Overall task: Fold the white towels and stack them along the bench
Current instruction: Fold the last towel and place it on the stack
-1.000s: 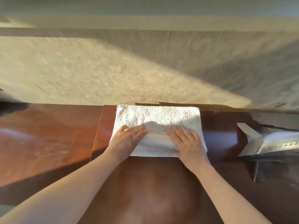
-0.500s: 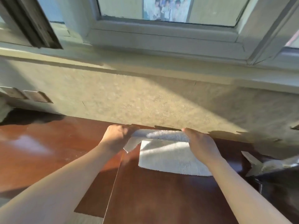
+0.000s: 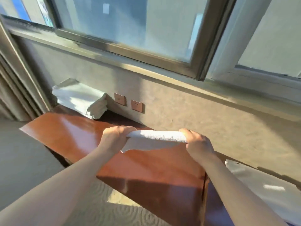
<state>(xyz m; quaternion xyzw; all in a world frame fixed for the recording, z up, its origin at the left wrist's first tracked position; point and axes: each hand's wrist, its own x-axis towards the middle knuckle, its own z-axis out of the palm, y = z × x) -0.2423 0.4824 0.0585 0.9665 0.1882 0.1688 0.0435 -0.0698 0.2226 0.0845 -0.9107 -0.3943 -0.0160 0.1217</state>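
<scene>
Held up above the glossy reddish wooden bench (image 3: 78, 132): a folded white terry towel (image 3: 154, 136), left hand (image 3: 114, 139) and right hand (image 3: 198, 144) with fingers curled tight round its two ends. Farther along, against the wall on the bench: a stack of folded white towels (image 3: 81, 100), beside two copper-coloured square wall plates (image 3: 128, 101).

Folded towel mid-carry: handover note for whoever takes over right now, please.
Left hand: grips the left end of the folded white towel.
Right hand: grips its right end.
Towel is held up over the wooden bench, clear of the surface.
Done: this towel is folded; a stack of folded towels sits at the bench's far left by the wall.
Left: carry this towel over and set it on or beside the stack. White cloth at the right may still need folding; too blurred to tell.
</scene>
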